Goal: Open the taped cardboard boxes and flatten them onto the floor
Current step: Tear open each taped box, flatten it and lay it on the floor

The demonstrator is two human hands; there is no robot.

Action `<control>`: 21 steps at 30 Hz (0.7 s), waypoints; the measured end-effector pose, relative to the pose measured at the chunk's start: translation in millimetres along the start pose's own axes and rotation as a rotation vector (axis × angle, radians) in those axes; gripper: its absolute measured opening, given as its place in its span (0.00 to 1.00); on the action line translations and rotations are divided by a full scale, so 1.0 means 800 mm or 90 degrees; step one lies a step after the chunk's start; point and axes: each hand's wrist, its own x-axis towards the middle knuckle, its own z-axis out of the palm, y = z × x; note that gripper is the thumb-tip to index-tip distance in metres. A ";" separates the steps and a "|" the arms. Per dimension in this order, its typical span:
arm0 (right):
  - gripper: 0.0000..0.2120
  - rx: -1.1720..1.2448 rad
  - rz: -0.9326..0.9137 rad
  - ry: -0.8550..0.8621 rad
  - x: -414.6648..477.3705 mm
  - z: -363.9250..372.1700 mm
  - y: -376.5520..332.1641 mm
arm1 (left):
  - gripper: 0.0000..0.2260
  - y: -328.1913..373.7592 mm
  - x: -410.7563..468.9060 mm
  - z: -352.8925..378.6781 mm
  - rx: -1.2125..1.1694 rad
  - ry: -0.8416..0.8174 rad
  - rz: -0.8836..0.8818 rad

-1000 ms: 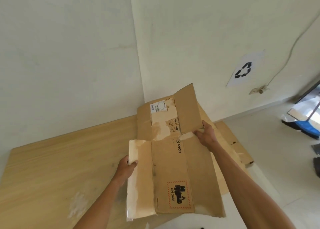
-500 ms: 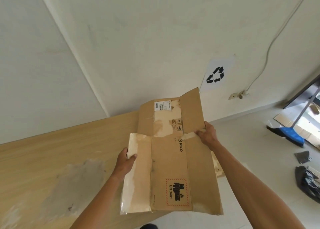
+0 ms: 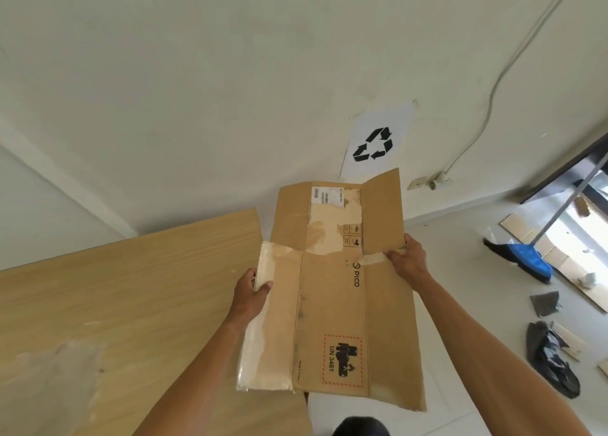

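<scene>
I hold a flattened brown cardboard box point(image 3: 332, 307) up in front of me, printed with "PICO" and a red UN 3481 label. Strips of pale tape run along its left edge and across its middle fold. My left hand point(image 3: 250, 292) grips the taped left edge, thumb on the front face. My right hand point(image 3: 406, 259) grips the right edge at the fold, fingers on a tape strip. The box's upper flaps point(image 3: 381, 211) stand open above the fold.
A wooden table point(image 3: 131, 297) lies to the left and below the box. A recycling sign point(image 3: 375, 144) hangs on the wall behind. On the floor at right lie a blue broom point(image 3: 526, 259), dark scraps point(image 3: 551, 358) and flat cardboard point(image 3: 523, 231).
The camera has swung right, away from the table and toward the floor. The box stays held in both hands with the same grips.
</scene>
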 end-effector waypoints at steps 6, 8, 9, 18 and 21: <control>0.15 -0.061 -0.003 0.002 0.086 -0.047 0.032 | 0.04 0.020 0.017 0.125 0.010 0.035 -0.016; 0.14 -0.083 -0.010 -0.015 0.117 -0.048 0.052 | 0.05 0.012 0.026 0.163 0.021 0.051 -0.038; 0.14 -0.095 -0.016 -0.026 0.136 -0.045 0.064 | 0.06 0.007 0.032 0.185 0.029 0.067 -0.048; 0.05 -0.165 -0.033 -0.077 0.297 0.099 0.243 | 0.12 -0.121 0.145 0.377 0.103 0.216 -0.242; 0.05 -0.198 -0.077 -0.098 0.349 0.170 0.325 | 0.15 -0.211 0.191 0.439 0.082 0.242 -0.289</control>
